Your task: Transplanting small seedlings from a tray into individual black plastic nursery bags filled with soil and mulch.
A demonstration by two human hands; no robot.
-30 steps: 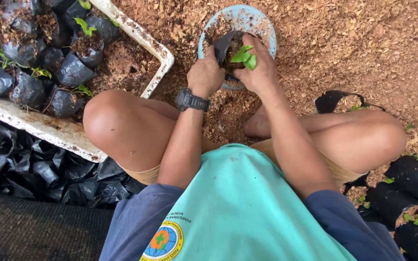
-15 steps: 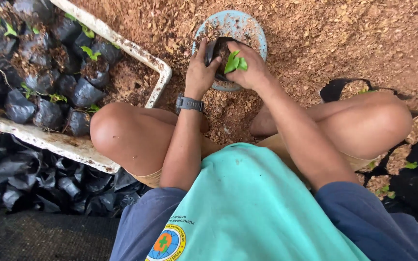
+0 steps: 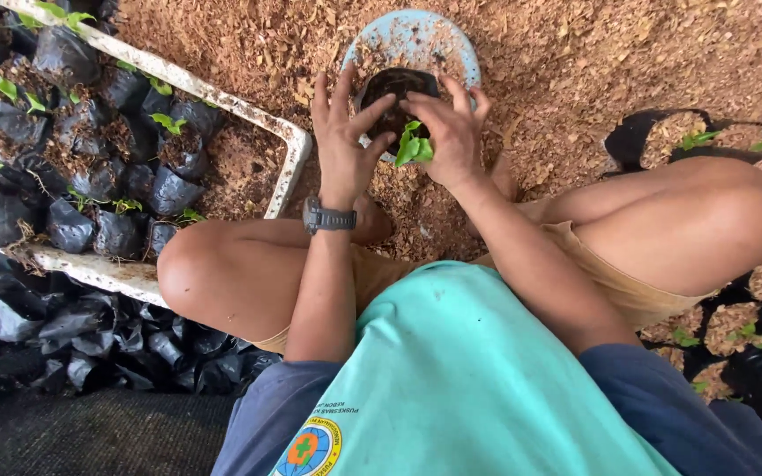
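A small black plastic grow bag [image 3: 396, 90] filled with dark soil stands on a round pale blue lid [image 3: 416, 40] lying on the sawdust ground. My left hand [image 3: 343, 141], with a dark watch on its wrist, rests its fingers spread against the bag's left side. My right hand [image 3: 448, 132] presses at the bag's right rim and pinches a little green seedling [image 3: 414, 147] by its leaves at the front of the bag. I sit with both knees bent beside the lid.
A white foam tray [image 3: 286, 181] at the left holds several black bags with seedlings. Empty crumpled black bags [image 3: 108, 344] pile below it. More filled bags [image 3: 698, 141] with sprouts stand at the right. Sawdust [image 3: 628, 53] covers the ground.
The view has shifted slightly. My left hand's fingers have spread apart on the bag's side, and the seedling has dropped from above the bag toward its front rim.
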